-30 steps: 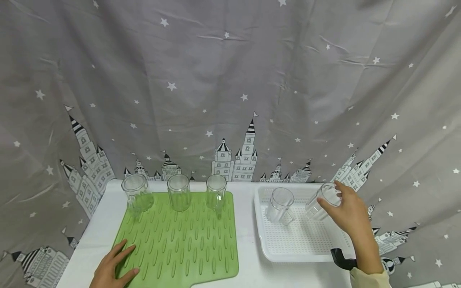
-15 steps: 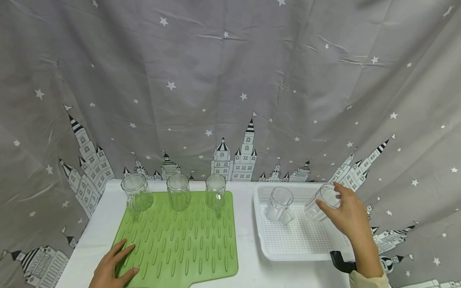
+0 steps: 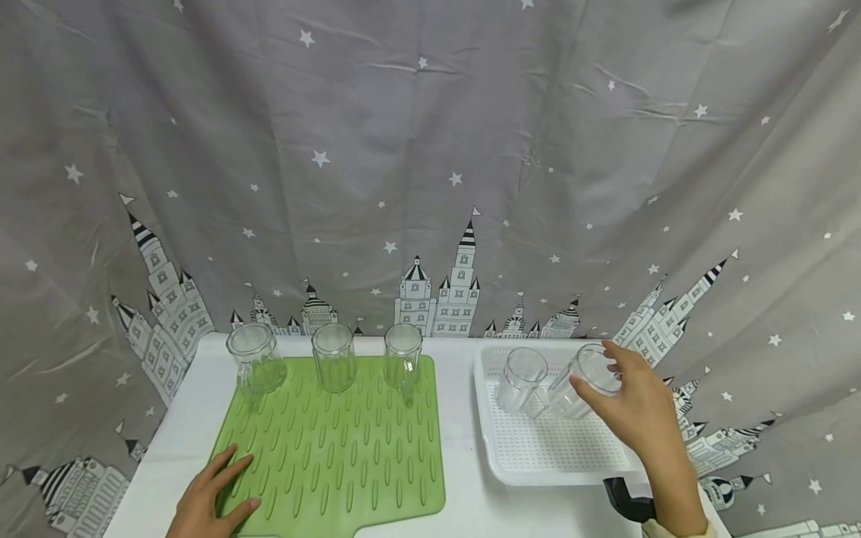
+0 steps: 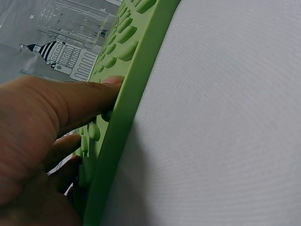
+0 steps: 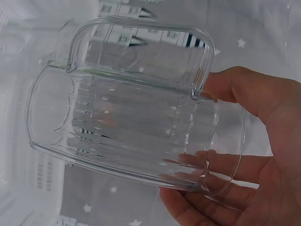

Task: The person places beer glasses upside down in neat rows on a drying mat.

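Looks like we're at the mug-handling step over at the white plastic mesh basket [image 3: 538, 477]. Our right hand [image 3: 637, 407] has its thumb and fingers curled round the rim end of a clear glass mug with a handle [image 5: 131, 122]. That mug leans within the basket area, close beside a second clear glass mug [image 3: 519, 382]; we can't tell whether its base touches the basket floor. Our left hand [image 3: 207, 502] lies with fingers spread wide on the ridged green mat [image 3: 336, 471]. Next move, we'd reckon, calls for a steady grip and no knocking the neighbour.
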`<state>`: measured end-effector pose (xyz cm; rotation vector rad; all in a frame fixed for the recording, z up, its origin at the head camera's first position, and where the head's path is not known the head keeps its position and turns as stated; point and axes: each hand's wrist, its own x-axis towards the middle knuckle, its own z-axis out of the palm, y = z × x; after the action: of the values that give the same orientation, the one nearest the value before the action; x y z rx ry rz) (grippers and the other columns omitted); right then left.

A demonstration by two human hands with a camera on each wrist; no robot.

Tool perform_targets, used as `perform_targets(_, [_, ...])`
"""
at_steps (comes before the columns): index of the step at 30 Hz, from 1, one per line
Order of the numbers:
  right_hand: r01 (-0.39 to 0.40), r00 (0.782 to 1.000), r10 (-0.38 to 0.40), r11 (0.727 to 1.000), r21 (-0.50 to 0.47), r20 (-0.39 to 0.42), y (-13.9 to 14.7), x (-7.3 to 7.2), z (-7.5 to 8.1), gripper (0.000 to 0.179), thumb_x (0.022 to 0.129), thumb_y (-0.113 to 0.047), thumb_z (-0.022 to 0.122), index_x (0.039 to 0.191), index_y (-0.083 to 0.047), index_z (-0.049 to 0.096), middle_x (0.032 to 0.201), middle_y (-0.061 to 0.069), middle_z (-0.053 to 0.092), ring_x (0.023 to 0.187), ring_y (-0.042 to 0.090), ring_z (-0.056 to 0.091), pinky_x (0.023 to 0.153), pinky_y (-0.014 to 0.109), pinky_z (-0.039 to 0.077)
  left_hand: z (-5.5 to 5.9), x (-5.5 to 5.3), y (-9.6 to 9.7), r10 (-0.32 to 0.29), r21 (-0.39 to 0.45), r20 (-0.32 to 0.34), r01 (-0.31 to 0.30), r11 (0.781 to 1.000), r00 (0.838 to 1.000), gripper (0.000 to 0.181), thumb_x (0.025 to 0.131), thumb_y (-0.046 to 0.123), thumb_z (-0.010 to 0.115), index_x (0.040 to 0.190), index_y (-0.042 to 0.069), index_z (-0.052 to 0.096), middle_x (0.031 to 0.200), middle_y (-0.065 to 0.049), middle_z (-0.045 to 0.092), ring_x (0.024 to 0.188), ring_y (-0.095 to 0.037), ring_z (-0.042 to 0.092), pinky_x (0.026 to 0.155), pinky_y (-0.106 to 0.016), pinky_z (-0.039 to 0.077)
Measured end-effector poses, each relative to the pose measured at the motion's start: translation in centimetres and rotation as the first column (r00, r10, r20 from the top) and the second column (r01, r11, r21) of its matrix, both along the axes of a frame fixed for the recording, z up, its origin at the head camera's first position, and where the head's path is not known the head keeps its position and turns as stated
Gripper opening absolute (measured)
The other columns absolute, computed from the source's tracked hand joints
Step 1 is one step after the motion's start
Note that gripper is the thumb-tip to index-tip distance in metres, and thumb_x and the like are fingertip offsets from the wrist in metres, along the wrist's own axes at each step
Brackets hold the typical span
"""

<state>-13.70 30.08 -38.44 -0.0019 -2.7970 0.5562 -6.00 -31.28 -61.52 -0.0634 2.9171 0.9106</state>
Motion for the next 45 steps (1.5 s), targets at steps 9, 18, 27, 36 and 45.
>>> perform_targets(9, [-0.089, 0.994, 0.087, 0.996, -0.018, -0.063, -3.8, 0.3, -0.7, 0.077, 0.089, -0.043, 0.086, 0.151, -0.007, 0.058, 0.140, 0.017, 0.070, 0.119, 0.038, 0.073, 0.087, 0.064, 0.060, 0.2, 0.2, 0.2, 0.006, 0.001, -0.018, -0.006, 1.000, 1.000, 0.079, 0.092, 0.044, 0.084, 0.151, -0.001, 0.058, 0.161, -0.035, 0.039, 0.135, -0.067, 0.045, 0.096, -0.086, 0.045])
perform_targets(18, [-0.182, 0.980, 0.179, 0.983, -0.025, -0.091, -7.9, 0.2, -1.3, 0.078, 0.086, -0.045, 0.088, 0.150, -0.010, 0.061, 0.141, 0.014, 0.070, 0.119, 0.037, 0.074, 0.092, 0.063, 0.061, 0.5, 0.2, 0.3, 0.011, 0.006, -0.021, -0.011, 1.000, 1.000, 0.079, 0.091, 0.043, 0.085, 0.151, -0.001, 0.058, 0.162, -0.036, 0.037, 0.137, -0.066, 0.043, 0.100, -0.086, 0.043])
perform_targets(27, [-0.290, 0.953, 0.285, 0.956, -0.044, -0.105, -13.0, 0.4, -2.5, 0.080, 0.082, -0.045, 0.091, 0.149, -0.010, 0.063, 0.142, 0.011, 0.071, 0.126, 0.035, 0.072, 0.099, 0.057, 0.064, 0.3, 0.3, 0.2, 0.013, 0.011, -0.026, -0.012, 1.000, 1.000, 0.079, 0.090, 0.043, 0.085, 0.150, -0.001, 0.059, 0.162, -0.036, 0.038, 0.137, -0.067, 0.044, 0.099, -0.085, 0.044])
perform_targets(36, [-0.376, 0.926, 0.374, 0.924, -0.068, -0.047, -17.2, 1.2, -3.5, 0.081, 0.082, -0.048, 0.090, 0.150, -0.015, 0.063, 0.142, 0.003, 0.072, 0.125, 0.029, 0.073, 0.103, 0.048, 0.064, 0.0, 0.5, 0.0, 0.016, 0.009, -0.031, -0.016, 1.000, 0.999, 0.078, 0.091, 0.045, 0.084, 0.150, 0.000, 0.059, 0.161, -0.035, 0.040, 0.136, -0.066, 0.046, 0.097, -0.084, 0.046])
perform_targets(45, [-0.395, 0.919, 0.392, 0.915, -0.086, -0.048, -18.5, 1.1, -3.6, 0.080, 0.082, -0.047, 0.089, 0.151, -0.016, 0.062, 0.142, 0.002, 0.072, 0.125, 0.027, 0.073, 0.101, 0.049, 0.064, 0.5, 0.5, 0.6, 0.016, 0.010, -0.069, -0.015, 1.000, 0.998, 0.076, 0.089, 0.039, 0.087, 0.148, 0.000, 0.061, 0.160, -0.035, 0.042, 0.137, -0.066, 0.047, 0.097, -0.083, 0.047])
